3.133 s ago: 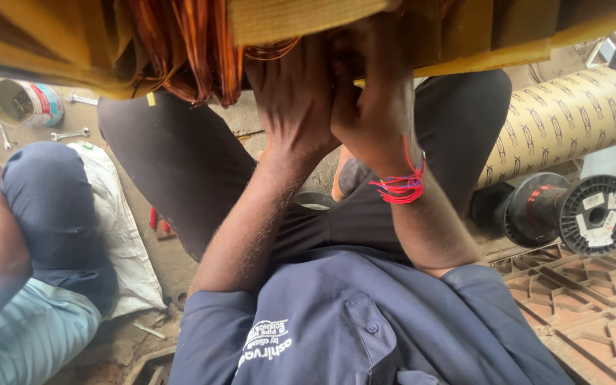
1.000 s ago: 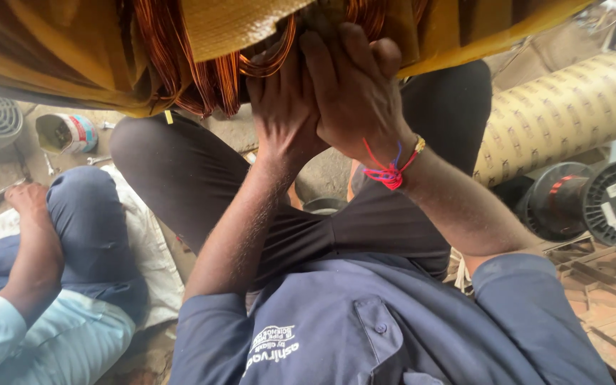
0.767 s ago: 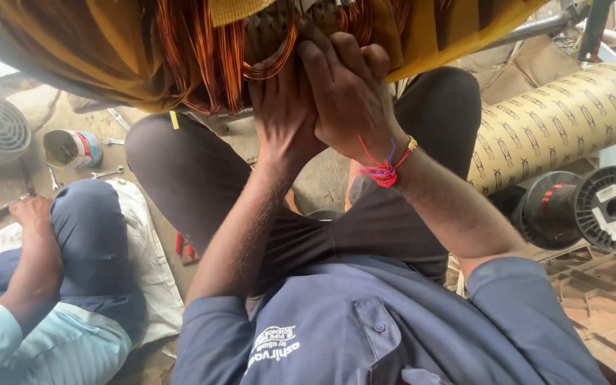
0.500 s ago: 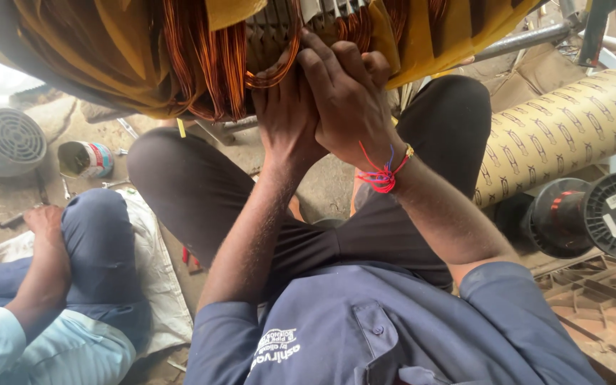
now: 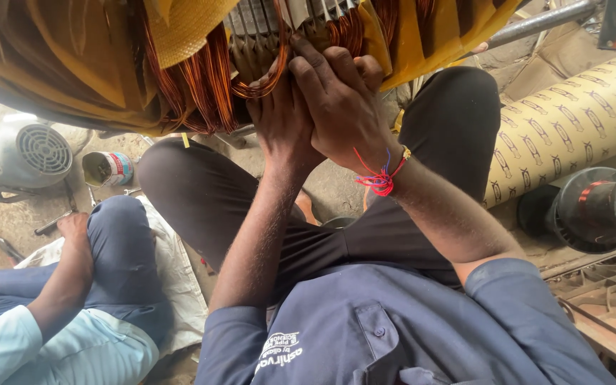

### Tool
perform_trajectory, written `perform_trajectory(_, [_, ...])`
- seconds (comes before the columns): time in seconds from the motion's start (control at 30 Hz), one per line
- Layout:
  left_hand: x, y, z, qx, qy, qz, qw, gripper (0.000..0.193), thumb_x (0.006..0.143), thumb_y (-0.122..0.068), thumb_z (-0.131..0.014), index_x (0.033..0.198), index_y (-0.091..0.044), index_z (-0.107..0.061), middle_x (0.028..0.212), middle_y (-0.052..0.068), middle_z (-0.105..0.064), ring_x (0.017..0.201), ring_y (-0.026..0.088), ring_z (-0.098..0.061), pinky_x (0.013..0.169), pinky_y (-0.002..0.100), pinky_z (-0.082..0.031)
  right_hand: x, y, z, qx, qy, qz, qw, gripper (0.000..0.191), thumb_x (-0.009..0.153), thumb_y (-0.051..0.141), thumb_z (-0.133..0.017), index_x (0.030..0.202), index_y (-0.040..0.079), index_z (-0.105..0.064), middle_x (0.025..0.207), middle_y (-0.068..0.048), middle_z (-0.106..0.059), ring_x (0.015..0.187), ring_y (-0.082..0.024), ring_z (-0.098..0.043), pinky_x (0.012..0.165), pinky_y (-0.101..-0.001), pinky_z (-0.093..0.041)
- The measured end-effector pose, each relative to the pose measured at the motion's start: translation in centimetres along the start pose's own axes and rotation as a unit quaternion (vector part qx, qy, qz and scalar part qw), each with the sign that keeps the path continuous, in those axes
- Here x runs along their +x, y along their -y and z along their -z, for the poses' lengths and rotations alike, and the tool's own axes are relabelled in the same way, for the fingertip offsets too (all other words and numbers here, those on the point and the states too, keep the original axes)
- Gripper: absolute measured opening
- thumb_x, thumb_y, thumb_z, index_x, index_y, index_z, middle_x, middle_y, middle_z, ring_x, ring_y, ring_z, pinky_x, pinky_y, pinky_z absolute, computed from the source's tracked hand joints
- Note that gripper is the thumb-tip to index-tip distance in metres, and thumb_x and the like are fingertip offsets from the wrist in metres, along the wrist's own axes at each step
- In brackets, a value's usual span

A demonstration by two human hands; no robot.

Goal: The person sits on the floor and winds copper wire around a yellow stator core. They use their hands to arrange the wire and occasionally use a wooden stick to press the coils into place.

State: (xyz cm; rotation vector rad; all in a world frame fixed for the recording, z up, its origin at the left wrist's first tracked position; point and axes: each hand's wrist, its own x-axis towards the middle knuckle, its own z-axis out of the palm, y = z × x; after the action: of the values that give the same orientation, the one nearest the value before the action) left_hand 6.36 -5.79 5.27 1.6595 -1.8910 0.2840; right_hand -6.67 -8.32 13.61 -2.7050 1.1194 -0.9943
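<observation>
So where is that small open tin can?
The tin can lies on the floor at left, beside the grey fan housing, above the co-worker's knee.

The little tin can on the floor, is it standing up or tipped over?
Tipped over. The tin can lies on its side, open mouth facing sideways, beside the grey fan housing.

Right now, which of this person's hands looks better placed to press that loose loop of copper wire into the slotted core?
Probably the left hand: its fingers lie against the copper wire loop below the slotted core. The right hand lies over the left, with its fingertips up at the slots, so it seems to steady more than guide.
</observation>
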Motion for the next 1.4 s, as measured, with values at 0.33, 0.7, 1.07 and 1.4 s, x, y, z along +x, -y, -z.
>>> perform_trajectory(0.33, [0.32, 0.05, -0.29, 0.010, 0.001, -0.005, 1.000, 0.080, 0.103, -0.052, -0.064, 0.154, 0.003, -0.038, 0.148, 0.026, -0.047, 0.141, 0.039, -0.047, 0.118, 0.056, -0.031, -0.19, -0.29, -0.34, -0.004, -0.006, -0.005, 1.000, 0.042, 0.098, 0.008, -0.060, 0.140, 0.002, -0.057, 0.158, -0.011, -0.054, 0.130, -0.022, -0.052, 0.107, -0.0403, -0.029])
perform_trajectory(0.7, [0.14, -0.20, 0.19, 0.004, 0.020, 0.010, 1.000, 0.077, 0.100, -0.049, -0.064, 0.153, 0.001, -0.039, 0.149, 0.025, -0.045, 0.143, 0.039, -0.045, 0.119, 0.056, -0.030, -0.44, -0.33, -0.35, -0.001, 0.010, -0.011, 1.000, 0.046, 0.097, 0.010, -0.061, 0.142, 0.003, -0.056, 0.159, -0.012, -0.053, 0.133, -0.023, -0.051, 0.108, -0.0411, -0.028])
perform_trajectory(1.07, [-0.27, 0.01, -0.33, -0.004, 0.011, 0.003, 1.000, 0.089, 0.097, -0.054, -0.070, 0.156, 0.001, -0.034, 0.151, 0.027, -0.041, 0.144, 0.040, -0.041, 0.119, 0.058, -0.029, -0.56, -0.44, -0.68, -0.006, 0.005, -0.009, 1.000, 0.043, 0.097, 0.010, -0.062, 0.140, 0.003, -0.057, 0.159, -0.011, -0.054, 0.131, -0.023, -0.051, 0.107, -0.0406, -0.028])
perform_trajectory(1.4, [-0.28, 0.06, -0.63, 0.004, 0.003, 0.003, 1.000, 0.083, 0.101, -0.051, -0.067, 0.156, 0.002, -0.035, 0.152, 0.025, -0.041, 0.145, 0.039, -0.042, 0.121, 0.058, -0.029, -0.57, -0.54, -0.84, -0.010, -0.006, -0.004, 1.000, 0.042, 0.096, 0.007, -0.061, 0.138, 0.002, -0.058, 0.158, -0.011, -0.055, 0.131, -0.023, -0.052, 0.108, -0.0401, -0.029])
